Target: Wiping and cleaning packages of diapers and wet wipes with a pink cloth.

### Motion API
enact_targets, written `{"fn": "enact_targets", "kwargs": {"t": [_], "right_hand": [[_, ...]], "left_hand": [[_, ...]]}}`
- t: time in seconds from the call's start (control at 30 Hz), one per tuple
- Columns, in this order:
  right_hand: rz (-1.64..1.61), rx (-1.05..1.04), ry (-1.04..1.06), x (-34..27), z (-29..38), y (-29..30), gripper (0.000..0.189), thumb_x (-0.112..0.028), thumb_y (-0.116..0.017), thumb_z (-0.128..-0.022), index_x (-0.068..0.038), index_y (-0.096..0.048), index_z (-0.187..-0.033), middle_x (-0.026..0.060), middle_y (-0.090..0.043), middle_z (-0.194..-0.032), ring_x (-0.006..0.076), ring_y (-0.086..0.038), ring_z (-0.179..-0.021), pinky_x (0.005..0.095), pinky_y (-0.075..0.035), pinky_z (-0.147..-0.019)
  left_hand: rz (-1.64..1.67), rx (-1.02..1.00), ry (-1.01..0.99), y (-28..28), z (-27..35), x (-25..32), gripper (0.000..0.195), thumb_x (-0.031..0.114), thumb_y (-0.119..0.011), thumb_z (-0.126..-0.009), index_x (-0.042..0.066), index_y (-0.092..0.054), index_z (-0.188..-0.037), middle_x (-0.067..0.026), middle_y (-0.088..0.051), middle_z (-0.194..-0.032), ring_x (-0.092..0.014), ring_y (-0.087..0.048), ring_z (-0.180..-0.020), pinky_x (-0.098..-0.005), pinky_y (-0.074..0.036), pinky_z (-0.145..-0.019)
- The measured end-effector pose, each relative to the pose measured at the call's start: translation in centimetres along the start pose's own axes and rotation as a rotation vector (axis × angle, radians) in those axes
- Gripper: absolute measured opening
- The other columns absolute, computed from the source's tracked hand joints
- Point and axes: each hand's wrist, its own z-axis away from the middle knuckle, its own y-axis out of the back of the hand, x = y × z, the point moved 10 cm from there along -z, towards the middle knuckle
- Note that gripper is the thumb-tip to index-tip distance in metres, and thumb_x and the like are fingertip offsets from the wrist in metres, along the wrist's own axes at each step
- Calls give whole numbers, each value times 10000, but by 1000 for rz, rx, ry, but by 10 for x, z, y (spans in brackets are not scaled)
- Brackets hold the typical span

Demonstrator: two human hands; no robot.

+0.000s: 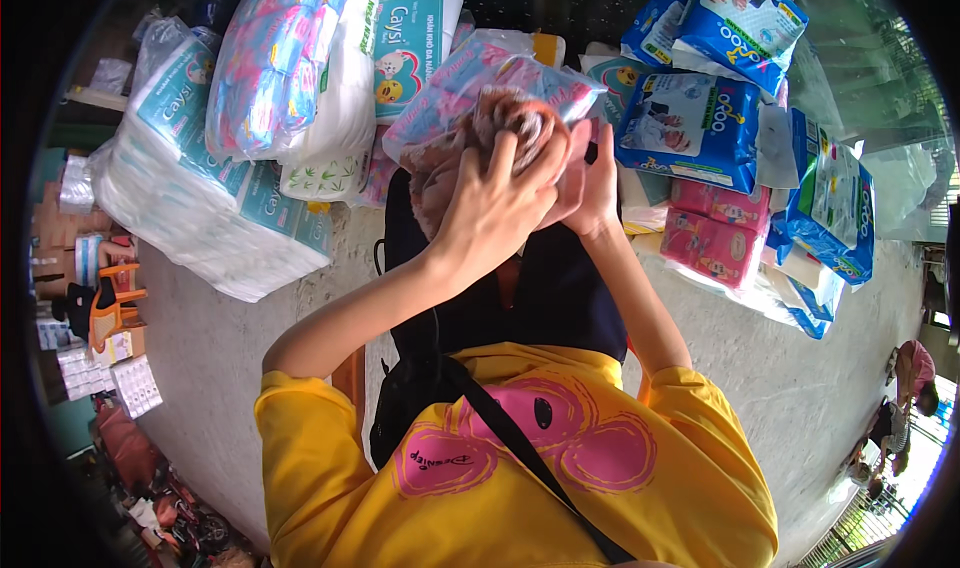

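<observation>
A bunched brown plush cloth (442, 170) is held up in front of me, with a striped, rolled part at its top. My left hand (506, 200) lies over it from the near side, fingers spread and pressing into the folds. On the bundle's right side my right hand (596, 193) cups its edge, thumb pointing up. Between the right thumb and the bundle shows a smooth pinkish piece (574, 174); what it is I cannot tell. Just behind the cloth lies a pink-and-blue plastic-wrapped pack (450, 80), partly hidden.
To the left stand large packs of dry tissues (217, 170) and a clear bag of pink-and-blue packs (277, 65). Blue diaper packs (690, 129) and pink packs (712, 230) are piled right. An orange chair (116, 305) stands far left; people (911, 380) are far right.
</observation>
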Motion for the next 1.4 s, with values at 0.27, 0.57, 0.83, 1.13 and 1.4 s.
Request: {"fn": "enact_targets", "kwargs": {"t": [0.27, 0.57, 0.83, 1.13, 1.4], "right_hand": [[323, 313, -11, 2, 0, 7, 735, -613, -297, -897, -51, -345, -1368, 167, -380, -1390, 326, -355, -1286, 477, -254, -1075], [-98, 25, -60, 15, -7, -7, 635, -512, -278, -932, -104, -266, -1419, 114, -283, -1462, 281, -233, -1361, 459, -117, -1122], [50, 75, -13, -13, 0, -4, 988, -778, -316, -773, -34, -213, -1416, 162, -291, -1445, 342, -268, -1333, 490, -147, -1109], [-106, -59, -35, -7, -3, -13, 925, -725, -276, -832, -20, -183, -1424, 155, -261, -1459, 322, -256, -1338, 463, -167, -1105], [55, -54, -77, 5, 0, -14, 830, -733, -317, -814, -172, -269, -1424, 108, -301, -1454, 286, -280, -1341, 473, -172, -1108]], "left_hand": [[64, 74, 1, 0, 22, -16, 343, 195, -623, -737, 237, -645, -1077, 5, -375, -1329, -271, -409, -1034, -397, -439, -767], [8, 52, 112, -7, -51, -39, 414, 96, -561, -775, 310, -631, -1122, 1, -418, -1332, -280, -410, -1090, -464, -433, -825], [133, -42, -67, -11, -9, -11, 298, 213, -625, -746, 211, -653, -1043, -25, -338, -1370, -326, -385, -1131, -523, -420, -861], [132, -89, -224, -10, 11, -13, 135, 307, -625, -760, 186, -675, -793, 34, -375, -1324, -276, -383, -1122, -472, -399, -894], [145, 98, -100, 7, -33, -18, 255, 203, -614, -780, 182, -661, -1030, 4, -422, -1292, -266, -380, -1146, -520, -383, -941]]}}
